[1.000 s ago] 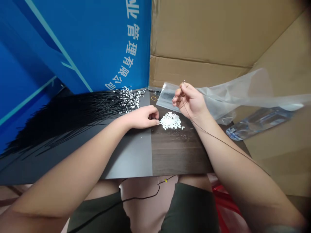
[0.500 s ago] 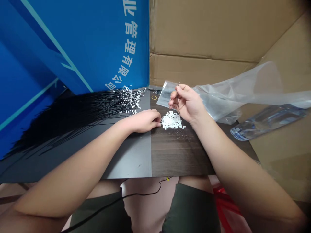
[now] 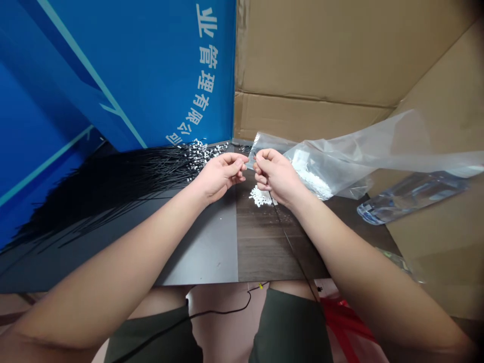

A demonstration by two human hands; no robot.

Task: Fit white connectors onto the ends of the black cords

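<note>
My right hand (image 3: 278,176) is closed in a pinch on a thin black wire (image 3: 286,234). The wire's tip shows at the fingertips and its length trails down over the table edge. Close to it on the left, my left hand (image 3: 223,174) is closed, thumb and forefinger pinched; whatever is between them is too small to make out. The fingertips of both hands nearly meet. Below them lies a pile of small white plastic connectors (image 3: 259,196), partly hidden by my right hand.
At left lies a large bundle of black wires (image 3: 113,176) with white connectors (image 3: 200,151) on their ends. A clear plastic bag (image 3: 340,151) holding white pieces lies at right, beside another clear plastic package (image 3: 412,196). Blue panel (image 3: 151,65) and cardboard (image 3: 317,50) wall the table's back.
My left hand has lifted away from the edge of the white pile and turned towards my right hand. My right hand has lowered slightly leftward, and the wire now hangs down towards me.
</note>
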